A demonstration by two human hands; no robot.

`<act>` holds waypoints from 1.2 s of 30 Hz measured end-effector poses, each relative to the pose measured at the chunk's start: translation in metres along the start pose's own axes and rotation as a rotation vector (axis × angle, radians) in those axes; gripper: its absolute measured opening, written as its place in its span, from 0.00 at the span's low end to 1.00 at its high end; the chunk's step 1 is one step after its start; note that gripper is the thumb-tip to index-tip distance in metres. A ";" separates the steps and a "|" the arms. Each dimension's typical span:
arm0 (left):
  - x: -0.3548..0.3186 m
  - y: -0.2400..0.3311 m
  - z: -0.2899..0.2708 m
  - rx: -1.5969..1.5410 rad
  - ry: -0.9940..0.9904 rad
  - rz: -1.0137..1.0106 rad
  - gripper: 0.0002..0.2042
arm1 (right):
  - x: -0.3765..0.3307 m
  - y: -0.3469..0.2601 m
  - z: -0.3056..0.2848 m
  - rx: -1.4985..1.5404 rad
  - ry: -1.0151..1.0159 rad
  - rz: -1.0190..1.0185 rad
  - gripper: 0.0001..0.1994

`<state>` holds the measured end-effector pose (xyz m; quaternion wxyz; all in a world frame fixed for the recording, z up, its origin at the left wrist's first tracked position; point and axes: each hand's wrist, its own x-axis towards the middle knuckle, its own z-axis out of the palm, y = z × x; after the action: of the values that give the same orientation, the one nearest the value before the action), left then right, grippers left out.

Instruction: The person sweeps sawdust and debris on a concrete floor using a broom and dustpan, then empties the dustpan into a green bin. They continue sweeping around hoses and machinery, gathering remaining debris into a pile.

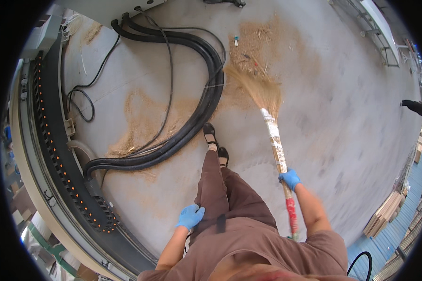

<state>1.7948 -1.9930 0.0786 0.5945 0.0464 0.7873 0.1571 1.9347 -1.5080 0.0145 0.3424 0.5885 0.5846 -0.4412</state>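
A straw broom [276,147] with a handle wrapped in white tape and a red lower end slants across the middle. My right hand [290,179], in a blue glove, is wrapped round its handle. The bristles touch the floor at the edge of a sawdust pile [260,40] with wood splinters in it. My left hand [191,216], also gloved in blue, lies against my left thigh with its fingers stretched out, holding nothing. Part of the sawdust is hidden behind the bristles.
Thick black hoses [206,51] curve over the floor left of my feet, with thinner cables around them. More sawdust [136,126] lies beneath them. A long machine rail [56,154] runs along the left. Stacked boards [384,213] lie at right, and another person's arm [415,107] shows there.
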 end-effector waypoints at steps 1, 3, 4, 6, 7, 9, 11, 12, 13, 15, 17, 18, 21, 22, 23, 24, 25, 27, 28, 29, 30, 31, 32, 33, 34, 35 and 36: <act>0.012 0.012 -0.004 -0.051 0.038 0.006 0.23 | 0.001 -0.008 -0.009 0.011 0.010 -0.059 0.22; 0.037 0.033 -0.021 -0.135 0.076 -0.005 0.24 | 0.001 -0.029 -0.020 -0.007 0.080 -0.087 0.19; 0.053 0.040 -0.032 -0.112 0.103 0.012 0.24 | 0.006 -0.043 -0.026 -0.009 0.081 -0.113 0.22; 0.070 0.057 -0.046 -0.080 0.122 0.004 0.24 | 0.012 -0.065 -0.047 -0.042 0.067 -0.140 0.27; 0.076 0.064 -0.057 -0.085 0.125 -0.008 0.26 | 0.019 -0.080 -0.057 -0.063 0.095 -0.203 0.30; 0.080 0.079 -0.070 -0.208 0.157 -0.055 0.27 | 0.038 -0.116 -0.073 -0.111 0.166 -0.320 0.37; 0.083 0.097 -0.076 -0.303 0.180 -0.099 0.29 | 0.068 -0.167 -0.089 -0.093 0.193 -0.403 0.44; 0.089 0.107 -0.078 -0.286 0.177 -0.102 0.28 | 0.086 -0.197 -0.103 -0.095 0.133 -0.422 0.45; 0.094 0.116 -0.079 -0.278 0.166 -0.111 0.28 | 0.106 -0.230 -0.118 -0.174 0.128 -0.464 0.46; 0.107 0.140 -0.071 -0.268 0.198 -0.124 0.27 | 0.152 -0.304 -0.140 -0.205 0.086 -0.534 0.46; 0.109 0.166 -0.055 -0.318 0.205 -0.153 0.26 | 0.206 -0.384 -0.155 -0.406 0.177 -0.587 0.44; 0.113 0.183 -0.043 -0.348 0.217 -0.165 0.26 | 0.233 -0.423 -0.163 -0.468 0.166 -0.571 0.43; 0.118 0.246 0.006 -0.360 0.268 -0.222 0.25 | 0.310 -0.530 -0.171 -0.651 0.213 -0.569 0.45; 0.119 0.272 0.026 -0.422 0.304 -0.266 0.25 | 0.334 -0.558 -0.175 -0.666 0.154 -0.547 0.46; 0.120 0.296 0.044 -0.429 0.305 -0.306 0.24 | 0.356 -0.581 -0.169 -0.622 0.162 -0.564 0.45; 0.125 0.320 0.061 -0.429 0.262 -0.392 0.24 | 0.376 -0.597 -0.162 -0.585 0.169 -0.581 0.43; 0.128 0.343 0.078 -0.362 0.249 -0.416 0.23 | 0.391 -0.596 -0.160 -0.546 0.198 -0.581 0.43; 0.133 0.379 0.102 -0.423 0.283 -0.393 0.23 | 0.419 -0.592 -0.158 -0.698 0.082 -0.479 0.44; 0.135 0.393 0.111 -0.442 0.289 -0.396 0.23 | 0.429 -0.586 -0.157 -0.753 0.039 -0.435 0.45; 0.137 0.406 0.118 -0.484 0.262 -0.419 0.23 | 0.436 -0.571 -0.156 -0.841 0.026 -0.398 0.46; 0.140 0.417 0.125 -0.558 0.265 -0.396 0.22 | 0.438 -0.552 -0.152 -0.913 0.019 -0.380 0.47; 0.143 0.425 0.131 -0.621 0.258 -0.387 0.21 | 0.440 -0.538 -0.149 -0.980 0.014 -0.364 0.48; 0.144 0.433 0.137 -0.676 0.242 -0.391 0.20 | 0.437 -0.520 -0.152 -1.067 0.015 -0.382 0.49; 0.146 0.441 0.146 -0.772 0.270 -0.361 0.18 | 0.430 -0.499 -0.159 -1.151 0.035 -0.381 0.49; 0.151 0.447 0.155 -0.862 0.294 -0.342 0.17 | 0.421 -0.484 -0.167 -1.177 -0.040 -0.395 0.50; 0.154 0.452 0.166 -0.961 0.301 -0.343 0.16 | 0.410 -0.467 -0.175 -1.197 -0.101 -0.384 0.51; 0.157 0.458 0.177 -1.015 0.309 -0.322 0.15 | 0.398 -0.452 -0.181 -1.243 -0.138 -0.370 0.51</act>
<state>1.8655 -1.4850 0.0290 0.4363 -0.3905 0.6880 0.4288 1.4798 -1.1507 -0.2321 0.5741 0.1406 0.7992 -0.1095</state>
